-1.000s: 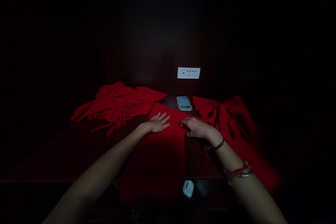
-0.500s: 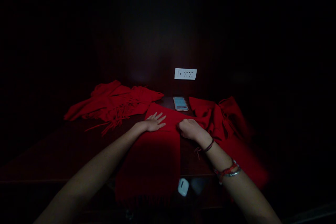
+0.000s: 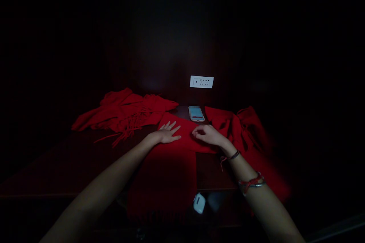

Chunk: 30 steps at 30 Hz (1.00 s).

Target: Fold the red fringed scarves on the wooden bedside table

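Right hand (image 3: 207,134) uncurled slightly, grip unclear, over the scarf (image 3: 186,133), which ran rightward from the spread left hand (image 3: 167,135).

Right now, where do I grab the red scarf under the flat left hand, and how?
Probably pinch the scarf at its fringed end, from the near side: it hangs over the table's front edge, so front and back should be reachable.

We have our left hand (image 3: 169,133) flat on a red scarf (image 3: 169,167) overhanging the worktop's (image 3: 71,167) near edge, our right hand (image 3: 207,134) curled over it; a phone (image 3: 196,114) lies by the far edge.
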Motion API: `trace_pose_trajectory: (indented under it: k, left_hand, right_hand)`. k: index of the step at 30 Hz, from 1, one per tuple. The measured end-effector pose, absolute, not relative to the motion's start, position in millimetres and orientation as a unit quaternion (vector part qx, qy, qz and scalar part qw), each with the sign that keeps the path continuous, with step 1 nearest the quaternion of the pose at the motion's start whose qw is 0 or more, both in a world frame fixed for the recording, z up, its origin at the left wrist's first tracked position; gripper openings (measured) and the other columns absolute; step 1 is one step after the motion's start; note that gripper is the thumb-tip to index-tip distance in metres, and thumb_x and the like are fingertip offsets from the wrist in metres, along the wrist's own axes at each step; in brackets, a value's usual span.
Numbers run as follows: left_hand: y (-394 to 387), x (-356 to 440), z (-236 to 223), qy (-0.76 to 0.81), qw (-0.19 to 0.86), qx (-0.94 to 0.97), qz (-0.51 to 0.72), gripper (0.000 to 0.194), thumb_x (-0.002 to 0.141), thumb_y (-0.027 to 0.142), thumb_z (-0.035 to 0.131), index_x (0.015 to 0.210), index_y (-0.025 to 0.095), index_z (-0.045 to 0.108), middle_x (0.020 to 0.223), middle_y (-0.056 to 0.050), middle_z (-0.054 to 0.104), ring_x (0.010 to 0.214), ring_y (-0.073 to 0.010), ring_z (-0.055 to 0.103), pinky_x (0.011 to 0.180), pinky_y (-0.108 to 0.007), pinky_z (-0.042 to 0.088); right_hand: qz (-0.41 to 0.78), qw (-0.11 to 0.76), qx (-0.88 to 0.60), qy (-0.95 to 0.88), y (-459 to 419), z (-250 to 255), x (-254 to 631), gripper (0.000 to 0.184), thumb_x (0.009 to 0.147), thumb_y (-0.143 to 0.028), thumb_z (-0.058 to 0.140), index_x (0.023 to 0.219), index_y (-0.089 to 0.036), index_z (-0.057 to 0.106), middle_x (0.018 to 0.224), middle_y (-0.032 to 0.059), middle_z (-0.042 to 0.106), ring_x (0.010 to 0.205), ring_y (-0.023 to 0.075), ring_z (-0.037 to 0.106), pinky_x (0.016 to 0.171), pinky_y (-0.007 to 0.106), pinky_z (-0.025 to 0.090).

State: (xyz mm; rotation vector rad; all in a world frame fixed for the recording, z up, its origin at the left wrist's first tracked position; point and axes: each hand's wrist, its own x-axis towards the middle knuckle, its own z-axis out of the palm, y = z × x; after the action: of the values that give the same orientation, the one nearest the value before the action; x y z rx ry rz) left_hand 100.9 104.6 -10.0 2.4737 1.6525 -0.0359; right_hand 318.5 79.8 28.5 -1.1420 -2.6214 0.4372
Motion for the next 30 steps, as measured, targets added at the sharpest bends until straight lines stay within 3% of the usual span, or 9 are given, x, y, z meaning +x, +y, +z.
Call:
trace_pose_trajectory:
  k: [2, 5, 8, 11, 14, 18, 23, 26, 30]
  left_hand:
    - [106.5, 100.7, -11.9, 0.558, 0.054, 0.828, 0.017, 0.071, 0.071, 0.067, 0.017, 0.129, 0.026, 0.011, 0.135, -0.004, -0.003, 0.121, -0.0254, -0.005, 0.096, -0.041, 0.005]
    - [111.7, 101.0, -15.7, 0.567, 0.048, 0.822, 0.017, 0.068, 0.073, 0.064, 0.014, 0.129, 0.026, 0.011, 0.135, -0.004, 0.0, 0.121, -0.0249, -0.001, 0.096, -0.041, 0.007]
    - [115.5, 101.0, -18.3, 0.578, 0.072, 0.813, -0.014, 0.071, 0.072, 0.066, 0.016, 0.129, 0.025, 0.011, 0.135, -0.006, 0.004, 0.121, -0.0254, 0.003, 0.095, -0.039, 0.012]
    - [116.8, 99.3, -19.0, 0.574, 0.054, 0.817, 0.008, 0.071, 0.071, 0.066, 0.016, 0.128, 0.025, 0.015, 0.135, -0.006, 0.008, 0.121, -0.0247, 0.007, 0.095, -0.038, 0.013]
    - [119.1, 95.6, -19.0, 0.574, -0.003, 0.817, 0.063, 0.063, 0.077, 0.059, 0.013, 0.128, 0.022, 0.019, 0.135, -0.006, 0.009, 0.122, -0.022, 0.008, 0.096, -0.037, 0.01]
    - [125.5, 91.7, -20.2, 0.59, 0.005, 0.806, 0.042, 0.059, 0.081, 0.051, 0.013, 0.128, 0.015, 0.019, 0.134, -0.008, 0.012, 0.121, -0.022, 0.009, 0.096, -0.036, 0.011]
    - [131.7, 86.0, -24.8, 0.583, -0.007, 0.81, 0.057, 0.053, 0.084, 0.039, 0.011, 0.127, 0.01, 0.023, 0.133, -0.01, 0.018, 0.121, -0.0198, 0.014, 0.097, -0.031, 0.014]
    - [135.3, 78.1, -25.9, 0.599, -0.006, 0.798, 0.064, 0.051, 0.084, 0.034, 0.012, 0.127, 0.009, 0.022, 0.133, -0.01, 0.016, 0.121, -0.0192, 0.012, 0.097, -0.03, 0.014]
    - [138.9, 71.4, -23.1, 0.624, 0.047, 0.78, 0.01, 0.059, 0.081, 0.045, 0.015, 0.129, 0.011, 0.015, 0.134, -0.01, 0.007, 0.121, -0.0226, 0.006, 0.096, -0.034, 0.014]
  right_hand:
    - [0.09, 0.136, -0.434, -0.886, 80.2, 19.2, 307.9, 0.044, 0.077, -0.038, 0.037, 0.114, -0.017, 0.044, 0.117, 0.01, 0.044, 0.107, 0.0211, 0.037, 0.086, 0.036, 0.029]
    - [0.115, -0.006, -0.506, -0.855, 81.6, 7.7, 298.3, 0.067, 0.071, -0.06, 0.03, 0.128, -0.026, 0.019, 0.135, 0.0073, 0.013, 0.12, 0.032, 0.009, 0.089, 0.052, 0.016]
    - [0.159, -0.096, -0.545, -0.817, 82.4, 5.2, 300.9, 0.082, 0.063, -0.071, 0.026, 0.129, -0.026, 0.006, 0.136, 0.0079, 0.0, 0.119, 0.0353, -0.002, 0.092, 0.052, 0.01]
    - [0.166, -0.093, -0.532, -0.825, 82.7, 7.9, 308.6, 0.09, 0.061, -0.071, 0.032, 0.13, -0.018, 0.009, 0.135, 0.0124, 0.005, 0.12, 0.0331, 0.002, 0.095, 0.044, 0.012]
    - [0.14, -0.017, -0.509, -0.849, 87.4, 9.4, 308.1, 0.078, 0.069, -0.06, 0.034, 0.128, -0.012, 0.019, 0.133, 0.0138, 0.017, 0.121, 0.0269, 0.011, 0.096, 0.037, 0.014]
    - [0.082, 0.089, -0.495, -0.861, 106.0, 10.9, 282.8, 0.06, 0.076, -0.046, 0.036, 0.126, -0.015, 0.025, 0.134, 0.01, 0.015, 0.121, 0.025, 0.01, 0.095, 0.04, 0.015]
    - [0.055, 0.102, -0.467, -0.877, 132.0, 4.9, 236.1, 0.047, 0.081, -0.025, 0.024, 0.127, -0.015, 0.022, 0.134, 0.0053, 0.015, 0.122, 0.0196, 0.01, 0.095, 0.039, 0.015]
    - [0.061, 0.082, -0.484, -0.869, 136.9, -7.4, 221.6, 0.048, 0.082, -0.03, 0.018, 0.128, -0.015, 0.02, 0.134, 0.0044, 0.016, 0.122, 0.0188, 0.01, 0.095, 0.042, 0.013]
    - [0.078, 0.033, -0.545, -0.834, 134.2, -19.5, 228.5, 0.059, 0.081, -0.045, 0.012, 0.129, -0.012, 0.014, 0.135, 0.0052, 0.008, 0.122, 0.0182, 0.004, 0.096, 0.042, 0.006]
